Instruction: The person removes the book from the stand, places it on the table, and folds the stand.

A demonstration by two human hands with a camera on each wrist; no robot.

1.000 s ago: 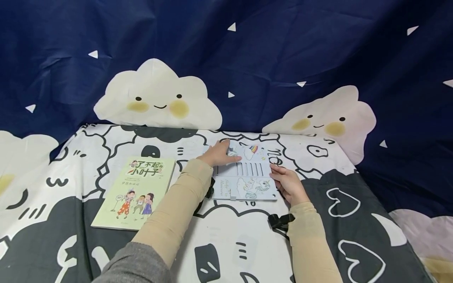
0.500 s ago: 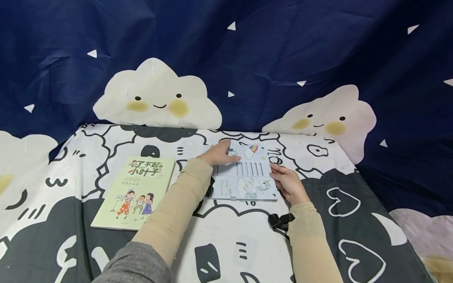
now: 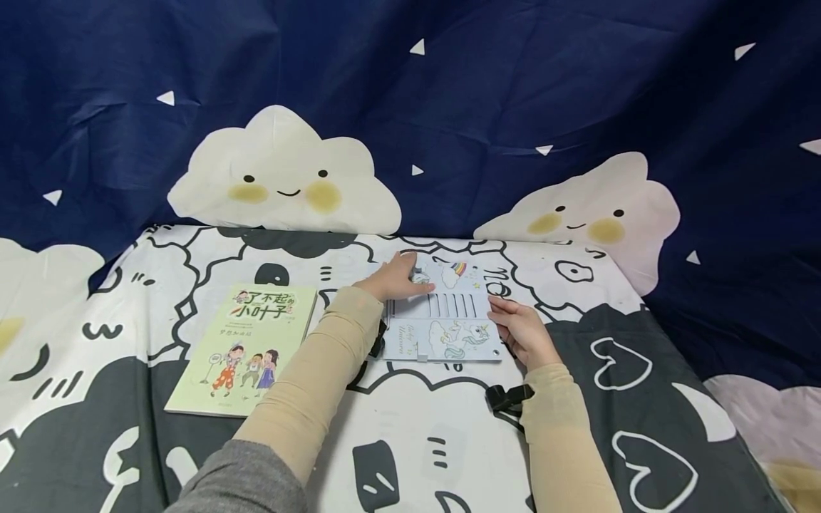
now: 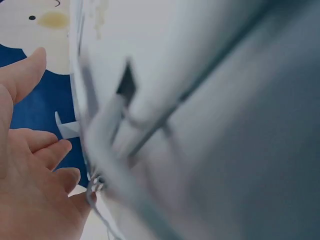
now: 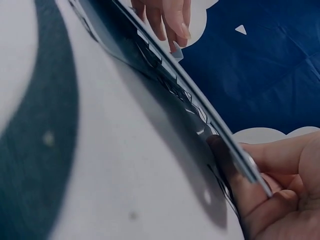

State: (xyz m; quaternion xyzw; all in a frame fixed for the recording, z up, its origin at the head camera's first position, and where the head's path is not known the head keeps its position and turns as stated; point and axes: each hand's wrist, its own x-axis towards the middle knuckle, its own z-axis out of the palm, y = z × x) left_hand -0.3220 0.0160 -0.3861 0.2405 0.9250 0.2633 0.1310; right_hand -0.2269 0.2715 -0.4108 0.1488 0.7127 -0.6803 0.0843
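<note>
A pale blue book stand [image 3: 458, 340] with unicorn and rainbow prints and a row of slots lies at the centre in the head view. My left hand [image 3: 391, 278] reaches across its upper left part. In the left wrist view its fingers [image 4: 50, 150] are loosely extended beside the stand's edge, near a small light tab [image 4: 69, 130]. With thumb and fingers, my right hand [image 3: 527, 336] pinches the stand's right edge. The right wrist view shows the panel tilted edge-on between those fingers, above the cloth. Most of the stand is blurred in the left wrist view.
A green book [image 3: 250, 349] with cartoon children on its cover lies to the left, partly behind the left forearm. Under everything is a black-and-white printed cloth [image 3: 442, 427]. At the back hangs a navy curtain [image 3: 468, 92] with smiling clouds.
The camera view shifts very slightly. Both hands and the book stand keep nearly the same places.
</note>
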